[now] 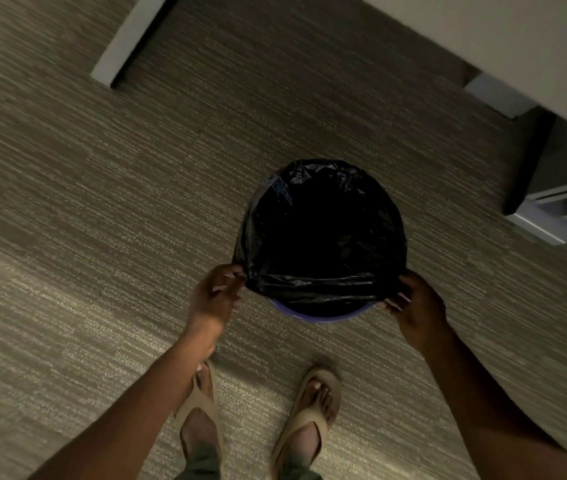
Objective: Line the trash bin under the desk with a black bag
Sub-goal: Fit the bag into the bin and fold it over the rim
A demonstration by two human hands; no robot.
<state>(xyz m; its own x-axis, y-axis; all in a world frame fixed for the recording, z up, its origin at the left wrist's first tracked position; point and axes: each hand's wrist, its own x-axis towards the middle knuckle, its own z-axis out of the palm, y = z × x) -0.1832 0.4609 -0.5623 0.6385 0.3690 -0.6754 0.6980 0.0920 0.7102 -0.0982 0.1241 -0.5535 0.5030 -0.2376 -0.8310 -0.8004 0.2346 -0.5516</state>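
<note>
Both hands, left [218,292] & right [413,306], pinch black bag [320,237] over purple bin [320,317] rim.

We found the frame dim and soft, brightest on the carpet [67,306] at lower left, shadowed at right, straight lines bowing toward the edges

Striped grey carpet [102,209] fills the floor; tan flip-flops [313,414] at six o'clock, a pale furniture leg [129,39] at eleven

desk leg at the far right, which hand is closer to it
Right. The right hand grips the black bag at the bin's near right edge, on the side of the desk leg. The left hand holds the bag's opposite edge, farther away.
</note>
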